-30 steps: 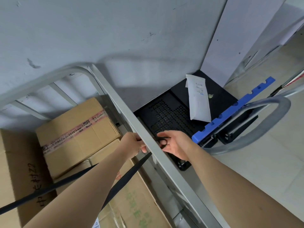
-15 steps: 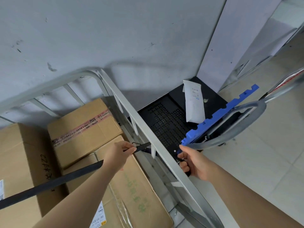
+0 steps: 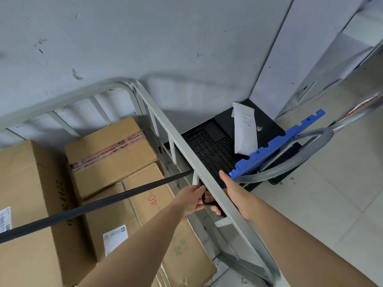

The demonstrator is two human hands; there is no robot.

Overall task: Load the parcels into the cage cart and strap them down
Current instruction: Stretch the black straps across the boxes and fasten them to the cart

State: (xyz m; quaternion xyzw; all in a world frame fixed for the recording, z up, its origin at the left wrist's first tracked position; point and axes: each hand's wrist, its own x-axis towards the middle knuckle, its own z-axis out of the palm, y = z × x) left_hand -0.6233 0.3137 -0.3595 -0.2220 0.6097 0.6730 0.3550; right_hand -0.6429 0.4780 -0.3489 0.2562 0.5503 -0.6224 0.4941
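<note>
Head view: a second ago both hands worked at the top rail of the cage cart (image 3: 179, 146), and half a second ago the left hand (image 3: 191, 198) had drawn back over the boxes with the strap (image 3: 93, 206) while the right hand (image 3: 234, 195) hung lower outside the frame. Now the two meet again just under the rail. The left hand's fingers are curled round the strap's black end inside the cage. The right hand reaches over from outside, its fingers hooked beneath the rail and closed on the same black end piece. The strap runs in a straight line from the lower left, across the tops of the cardboard parcels (image 3: 112, 150) stacked in the cart, up to an upright at the rail. Loading looks finished, so this is likely the fastening step: the end is being passed round the frame. Whether it is hooked yet is hidden by the fingers. Beyond the cart, a white mailer bag (image 3: 244, 131) lies on a black trolley (image 3: 209, 146).
</note>
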